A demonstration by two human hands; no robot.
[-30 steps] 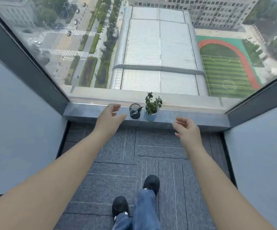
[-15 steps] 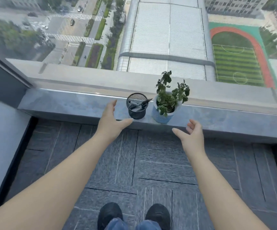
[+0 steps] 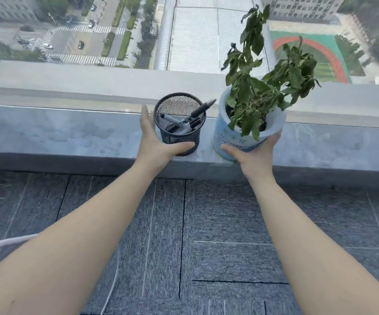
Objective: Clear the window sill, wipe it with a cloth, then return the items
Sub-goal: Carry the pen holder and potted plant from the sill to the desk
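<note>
Left hand (image 3: pixel 159 142) fingers wrap mesh cup (image 3: pixel 179 123), light, stiff; right hand (image 3: pixel 254 153) fingers cup pot (image 3: pixel 247 137) low, top-heavy, centre frame.

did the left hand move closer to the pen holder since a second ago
Yes. The left hand went forward over the sill and right, and now wraps the mesh pen holder, which stands beside the plant pot.
</note>
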